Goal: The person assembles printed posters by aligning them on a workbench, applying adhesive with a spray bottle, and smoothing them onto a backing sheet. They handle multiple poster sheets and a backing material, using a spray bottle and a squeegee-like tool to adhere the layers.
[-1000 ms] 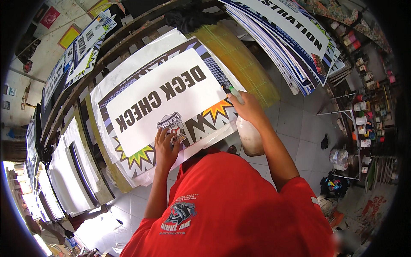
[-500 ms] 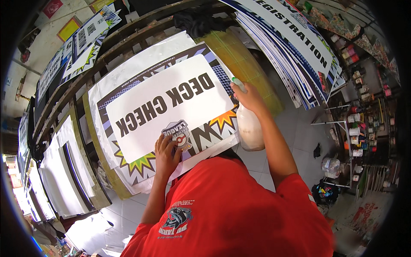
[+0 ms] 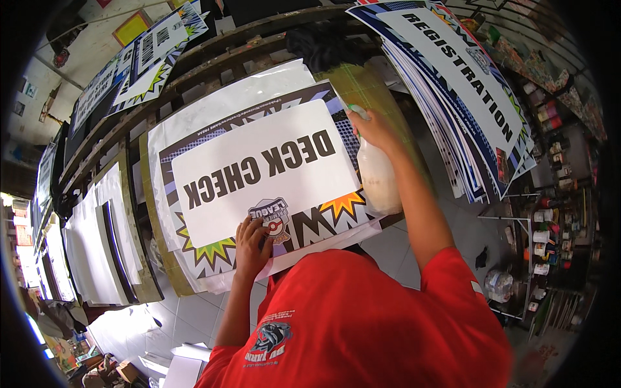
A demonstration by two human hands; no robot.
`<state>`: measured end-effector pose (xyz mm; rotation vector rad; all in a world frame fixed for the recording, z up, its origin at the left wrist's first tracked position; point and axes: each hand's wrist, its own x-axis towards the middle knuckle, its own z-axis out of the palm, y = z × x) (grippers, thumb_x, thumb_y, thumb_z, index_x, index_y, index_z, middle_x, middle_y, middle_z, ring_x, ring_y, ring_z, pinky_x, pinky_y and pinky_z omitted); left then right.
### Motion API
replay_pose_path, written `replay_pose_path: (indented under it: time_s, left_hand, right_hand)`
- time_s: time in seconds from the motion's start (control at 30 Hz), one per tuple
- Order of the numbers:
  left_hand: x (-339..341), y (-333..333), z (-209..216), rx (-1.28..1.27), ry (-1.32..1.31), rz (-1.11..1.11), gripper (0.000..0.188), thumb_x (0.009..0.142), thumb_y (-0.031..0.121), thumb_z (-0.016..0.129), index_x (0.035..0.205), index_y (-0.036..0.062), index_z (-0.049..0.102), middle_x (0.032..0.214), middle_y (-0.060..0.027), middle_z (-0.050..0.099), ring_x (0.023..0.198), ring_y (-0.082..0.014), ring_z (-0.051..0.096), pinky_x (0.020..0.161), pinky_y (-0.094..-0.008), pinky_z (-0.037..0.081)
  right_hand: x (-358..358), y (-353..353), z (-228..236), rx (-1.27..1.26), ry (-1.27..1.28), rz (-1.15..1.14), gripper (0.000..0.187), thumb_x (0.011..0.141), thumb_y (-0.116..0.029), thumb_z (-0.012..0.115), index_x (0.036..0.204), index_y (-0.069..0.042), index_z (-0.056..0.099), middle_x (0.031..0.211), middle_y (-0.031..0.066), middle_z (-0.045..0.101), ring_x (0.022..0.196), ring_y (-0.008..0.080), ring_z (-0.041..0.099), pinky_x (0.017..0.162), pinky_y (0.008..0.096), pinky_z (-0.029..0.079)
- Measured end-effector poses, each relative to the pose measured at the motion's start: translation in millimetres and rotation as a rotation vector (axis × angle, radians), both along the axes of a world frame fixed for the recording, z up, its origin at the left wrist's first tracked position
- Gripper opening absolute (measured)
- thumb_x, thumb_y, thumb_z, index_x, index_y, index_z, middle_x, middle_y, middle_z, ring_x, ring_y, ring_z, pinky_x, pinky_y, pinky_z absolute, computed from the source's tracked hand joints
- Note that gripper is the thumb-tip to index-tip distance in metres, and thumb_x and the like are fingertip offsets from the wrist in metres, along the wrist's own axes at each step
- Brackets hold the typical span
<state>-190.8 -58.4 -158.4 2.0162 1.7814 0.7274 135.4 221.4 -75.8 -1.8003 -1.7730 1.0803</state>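
A printed sign (image 3: 226, 155) lies in front of me, with a white panel, large black upside-down letters, a small emblem and a comic-style border with yellow and orange bursts. On its near edge, by the emblem, rests my left hand (image 3: 254, 247), fingers laid on the surface and holding nothing. My right hand (image 3: 378, 129) grips the neck of a spray bottle (image 3: 378, 181) with a green nozzle. The translucent bottle holds pale liquid and hangs at the sign's right edge. Under the sign are white sheets (image 3: 259, 87) and a greenish cutting mat (image 3: 359, 90).
A thick stack of similar signs (image 3: 446, 84) lies at the far right. More signs (image 3: 155, 55) lie at the far left, over dark slats. White sheets (image 3: 90, 246) lie to the left. A rack of paint containers (image 3: 543, 239) stands at right, near a clear plastic jug (image 3: 498, 284).
The whole view has shifted a little. My right hand and the spray bottle have moved farther away and slightly left relative to the sign. My left hand stays at the near edge.
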Motion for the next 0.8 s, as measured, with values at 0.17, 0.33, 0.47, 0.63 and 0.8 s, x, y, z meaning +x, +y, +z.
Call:
replay_pose_path:
  time_s: [0.17,0.33,0.47,0.63,0.8]
  left_hand:
    - [2,0,-3,0.014,0.009,0.010,0.024,0.079,0.011,0.071,0.102,0.0067,0.066,0.128,-0.0123,0.059,0.133,-0.0375,0.044,0.111,-0.0533,0.031]
    - [0,0,-4,0.033,-0.010,0.006,0.025,0.079,0.011,0.071,0.103,0.0074,0.066,0.127,-0.0113,0.059,0.132,-0.0373,0.044,0.111,-0.0538,0.031]
    - [-1,-1,-5,0.037,-0.010,-0.001,0.026,0.079,0.013,0.071,0.104,0.0082,0.066,0.128,-0.0106,0.059,0.133,-0.0370,0.043,0.110,-0.0542,0.031]
    - [-4,-1,-5,0.025,-0.009,-0.021,0.026,0.080,0.016,0.071,0.105,0.0088,0.065,0.130,-0.0106,0.058,0.134,-0.0368,0.042,0.110,-0.0550,0.030]
    - [-9,-3,-12,0.051,-0.012,-0.040,0.029,0.080,0.017,0.071,0.107,0.0090,0.065,0.131,-0.0109,0.057,0.134,-0.0371,0.042,0.110,-0.0556,0.030]
  right_hand:
    - [-7,26,0,0.042,0.025,-0.013,0.055,0.090,-0.051,0.058,0.092,0.003,0.068,0.078,0.0157,0.069,0.078,0.0276,0.069,0.077,0.0394,0.050]
    - [-25,29,10,0.027,-0.030,0.035,0.056,0.089,-0.051,0.058,0.089,0.004,0.068,0.079,0.0159,0.069,0.079,0.0284,0.069,0.077,0.0400,0.050]
    - [-36,24,13,0.039,-0.070,0.054,0.056,0.089,-0.050,0.058,0.089,0.004,0.068,0.078,0.0172,0.069,0.079,0.0301,0.069,0.076,0.0412,0.050]
    - [-41,12,5,0.006,-0.051,0.035,0.057,0.089,-0.050,0.058,0.088,0.006,0.067,0.077,0.0188,0.068,0.079,0.0332,0.068,0.077,0.0427,0.050]
    - [-46,-20,14,-0.073,-0.060,0.013,0.061,0.090,-0.051,0.057,0.095,0.009,0.066,0.089,0.0247,0.069,0.088,0.0386,0.068,0.082,0.0448,0.050]
